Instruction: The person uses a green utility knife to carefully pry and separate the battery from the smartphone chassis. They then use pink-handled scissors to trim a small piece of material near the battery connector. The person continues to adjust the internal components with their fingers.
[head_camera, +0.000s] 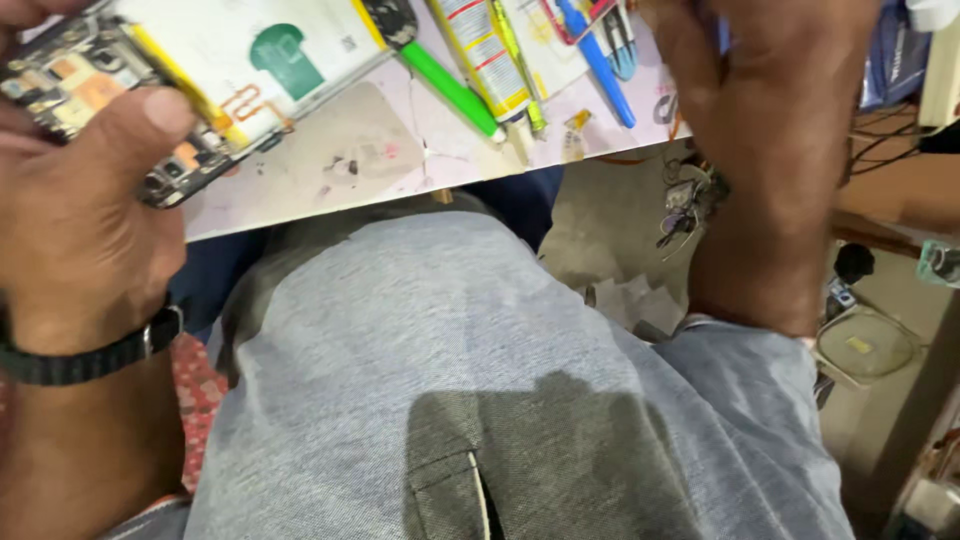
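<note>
Left hand (85, 200) clamped on an opened phone (190, 75) at the top left, thumb pressing its exposed circuit board, over the white table (400, 150). Right hand (770, 110) raised near the blue tool (597, 62) (grip partly cropped, possibly closed; cannot tell). Green-handled tool (450, 88) lying between.
</note>
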